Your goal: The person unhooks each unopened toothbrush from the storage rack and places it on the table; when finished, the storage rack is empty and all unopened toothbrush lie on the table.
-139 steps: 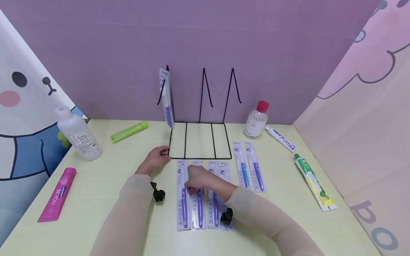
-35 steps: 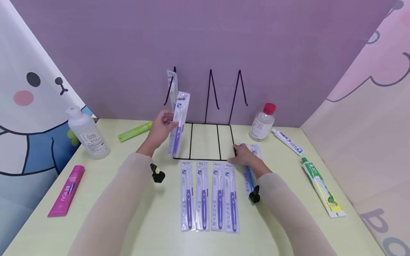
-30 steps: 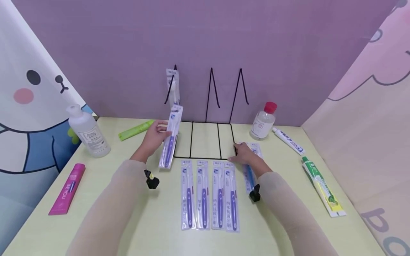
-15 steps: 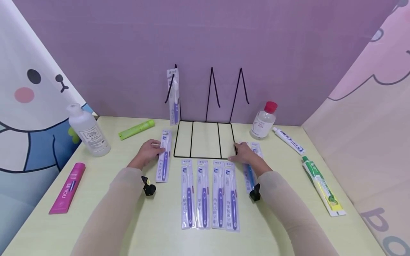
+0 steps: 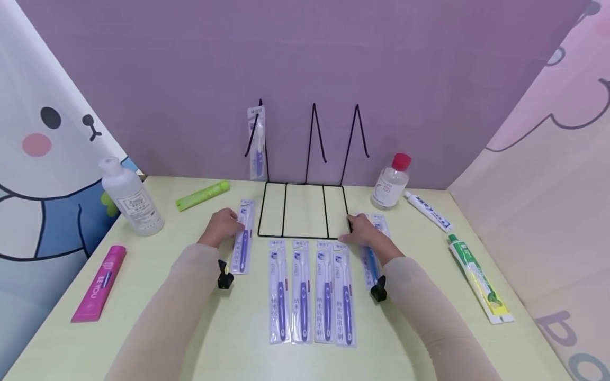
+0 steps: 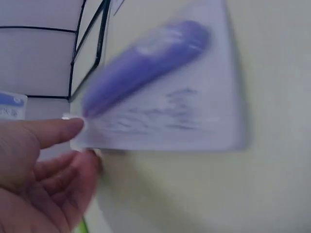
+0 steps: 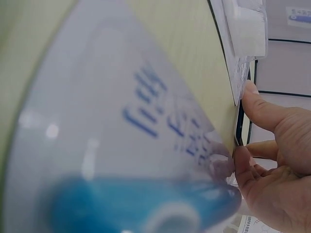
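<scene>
My left hand point(image 5: 221, 226) pinches the edge of a packaged purple toothbrush point(image 5: 244, 243), which is low at the table, left of the black wire rack point(image 5: 295, 236). The left wrist view shows the thumb and fingers on the edge of its clear pack point(image 6: 214, 107). With thumb and fingers, my right hand point(image 5: 364, 231) grips the rack's front right corner, seen close in the right wrist view as a black wire point(image 7: 238, 124). Beneath that hand lies a packaged blue toothbrush point(image 5: 370, 262), partly hidden. Another packaged toothbrush point(image 5: 258, 143) hangs on the rack's left hook.
Several packaged purple toothbrushes point(image 5: 303, 296) lie in a row before the rack. On the left are a pump-shaped white bottle point(image 5: 133, 198), a green tube point(image 5: 202, 196) and a pink tube point(image 5: 99, 286). A red-capped bottle point(image 5: 389, 182), white tube point(image 5: 429, 211) and green-yellow tube point(image 5: 478, 280) are right.
My left hand has carried the packaged toothbrush from beside the left hook down to the table's left side. Earlier my left hand held the rack's left corner; the right hand now grips its right corner.
</scene>
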Demonstrator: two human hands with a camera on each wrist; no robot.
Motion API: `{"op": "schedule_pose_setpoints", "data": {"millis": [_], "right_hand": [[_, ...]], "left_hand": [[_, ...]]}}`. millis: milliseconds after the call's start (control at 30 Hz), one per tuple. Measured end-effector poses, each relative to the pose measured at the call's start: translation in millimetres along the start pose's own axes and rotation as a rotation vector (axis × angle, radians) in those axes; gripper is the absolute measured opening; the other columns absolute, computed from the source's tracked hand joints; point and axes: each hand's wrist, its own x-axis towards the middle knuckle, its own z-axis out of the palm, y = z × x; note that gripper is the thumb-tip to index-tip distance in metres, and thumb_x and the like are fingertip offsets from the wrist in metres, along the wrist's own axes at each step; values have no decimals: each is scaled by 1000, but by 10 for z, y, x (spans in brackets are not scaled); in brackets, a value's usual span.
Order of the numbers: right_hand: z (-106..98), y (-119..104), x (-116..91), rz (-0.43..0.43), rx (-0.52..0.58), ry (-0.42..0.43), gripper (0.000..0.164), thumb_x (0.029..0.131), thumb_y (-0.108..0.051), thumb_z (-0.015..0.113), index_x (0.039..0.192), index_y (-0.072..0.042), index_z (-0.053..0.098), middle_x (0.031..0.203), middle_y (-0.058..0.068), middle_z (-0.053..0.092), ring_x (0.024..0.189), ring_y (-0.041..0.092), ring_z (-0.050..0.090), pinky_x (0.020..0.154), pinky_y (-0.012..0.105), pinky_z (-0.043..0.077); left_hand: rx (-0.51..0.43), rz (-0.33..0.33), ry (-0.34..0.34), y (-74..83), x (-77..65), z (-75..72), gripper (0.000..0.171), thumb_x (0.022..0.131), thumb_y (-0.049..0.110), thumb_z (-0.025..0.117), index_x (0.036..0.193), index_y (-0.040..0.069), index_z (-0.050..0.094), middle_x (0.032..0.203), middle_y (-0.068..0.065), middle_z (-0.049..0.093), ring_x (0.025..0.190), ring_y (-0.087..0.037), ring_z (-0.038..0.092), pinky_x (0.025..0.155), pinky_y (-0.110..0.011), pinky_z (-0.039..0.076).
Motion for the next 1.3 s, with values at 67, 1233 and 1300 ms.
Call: {"op": "schedule_pose_setpoints", "data": {"millis": [67, 1233, 1300], "right_hand": [[5, 1, 1, -1, 0, -1, 84, 79, -37, 68, 142, -2, 24, 134, 26, 29, 117, 34, 37, 98, 44, 31], [43, 30, 20, -15, -1, 11, 85, 79, -39, 68, 142, -2, 24, 135, 26, 27, 118, 35, 36, 98, 45, 30], [33, 32, 19, -15, -1, 11, 85, 79, -39, 68, 142, -2, 24, 135, 26, 27, 119, 35, 35, 99, 45, 30]], "left_hand": [[48, 28, -10, 76, 3, -45, 43, 81, 12, 57, 115, -12, 46, 111, -27, 51, 94, -36, 51, 81, -45, 43], [-818, 443, 414, 1155, 442, -400, 32, 86, -2, 57, 115, 1, 44, 102, -17, 57, 91, -23, 55, 83, -30, 45], [-786, 460, 404, 1184, 430, -406, 33, 86, -1, 58, 116, 1, 44, 104, -17, 58, 91, -22, 55, 83, -29, 44]]}}
